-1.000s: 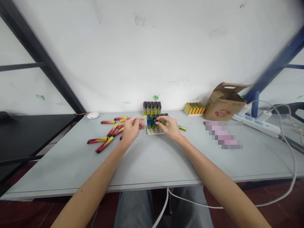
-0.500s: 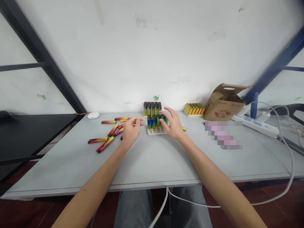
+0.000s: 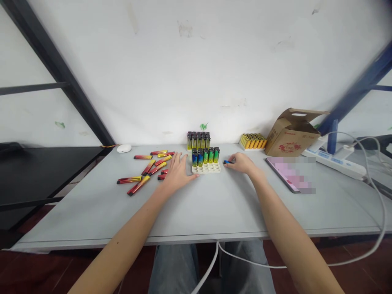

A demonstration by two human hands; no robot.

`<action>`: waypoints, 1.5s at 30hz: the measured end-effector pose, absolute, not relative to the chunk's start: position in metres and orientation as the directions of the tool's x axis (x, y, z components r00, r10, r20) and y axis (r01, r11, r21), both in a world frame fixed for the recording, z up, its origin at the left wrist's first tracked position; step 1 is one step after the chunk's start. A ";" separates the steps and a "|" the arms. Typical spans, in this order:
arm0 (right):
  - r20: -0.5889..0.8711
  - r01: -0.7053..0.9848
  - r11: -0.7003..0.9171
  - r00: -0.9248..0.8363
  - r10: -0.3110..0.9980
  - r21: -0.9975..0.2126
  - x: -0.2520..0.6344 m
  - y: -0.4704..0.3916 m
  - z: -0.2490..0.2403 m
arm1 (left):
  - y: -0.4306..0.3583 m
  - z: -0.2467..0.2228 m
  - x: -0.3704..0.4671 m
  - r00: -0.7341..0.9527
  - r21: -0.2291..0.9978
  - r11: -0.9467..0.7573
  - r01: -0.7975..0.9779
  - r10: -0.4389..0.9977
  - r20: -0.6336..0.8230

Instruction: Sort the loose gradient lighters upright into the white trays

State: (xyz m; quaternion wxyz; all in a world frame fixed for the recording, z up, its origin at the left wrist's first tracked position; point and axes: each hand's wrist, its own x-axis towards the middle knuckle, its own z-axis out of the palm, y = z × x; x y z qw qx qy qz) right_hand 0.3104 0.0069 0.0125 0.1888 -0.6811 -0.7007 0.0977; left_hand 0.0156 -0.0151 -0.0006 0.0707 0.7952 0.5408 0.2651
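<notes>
A white tray (image 3: pixel 210 168) with rows of holes stands mid-table. Blue and green lighters (image 3: pixel 206 156) stand upright in its back rows, and holes show bare along the front. Just left of the tray, my left hand (image 3: pixel 177 173) is open, fingers spread, its thumb by the tray's front left corner. To the tray's right, my right hand (image 3: pixel 242 163) is closed on a blue lighter (image 3: pixel 228 162), whose dark end sticks out toward the tray; the rest is hidden by the fingers. Several red and yellow lighters (image 3: pixel 139 185) lie loose left of my left hand, some partly covered by it.
Behind the tray, yellow-green lighters (image 3: pixel 199 141) stand packed by the wall. A tray of yellow lighters (image 3: pixel 253 141) sits beside an open cardboard box (image 3: pixel 289 136). A flat device with a blurred pink screen (image 3: pixel 288 173), a power strip (image 3: pixel 337 162) and a white case (image 3: pixel 124 148) also occupy the table.
My right hand has moved from over the green lighters in the tray to the table right of it and closed on a blue lighter. My left hand has opened its fingers.
</notes>
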 end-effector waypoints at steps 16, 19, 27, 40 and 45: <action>0.186 0.015 0.186 -0.015 0.982 -0.982 0.285 -0.003 0.036 | -0.014 -0.001 0.016 0.277 0.355 -0.415 0.838 0.883 0.379; 0.174 -0.145 0.162 -0.071 0.982 -0.976 0.281 -0.008 0.043 | -0.015 0.000 0.017 0.278 0.333 -0.418 0.845 0.876 0.393; 0.126 -0.237 0.087 -0.154 0.980 -0.968 0.267 -0.014 0.047 | -0.015 -0.004 0.019 0.282 0.303 -0.436 0.847 0.854 0.438; 0.168 -0.492 0.037 -0.225 0.960 -0.870 0.250 -0.020 0.046 | -0.034 0.023 0.032 0.167 0.542 -0.578 0.611 0.763 0.625; 0.302 -0.399 0.166 -0.307 0.903 -0.902 0.233 -0.033 0.047 | -0.043 0.022 0.044 0.350 0.783 -0.514 0.351 0.848 0.399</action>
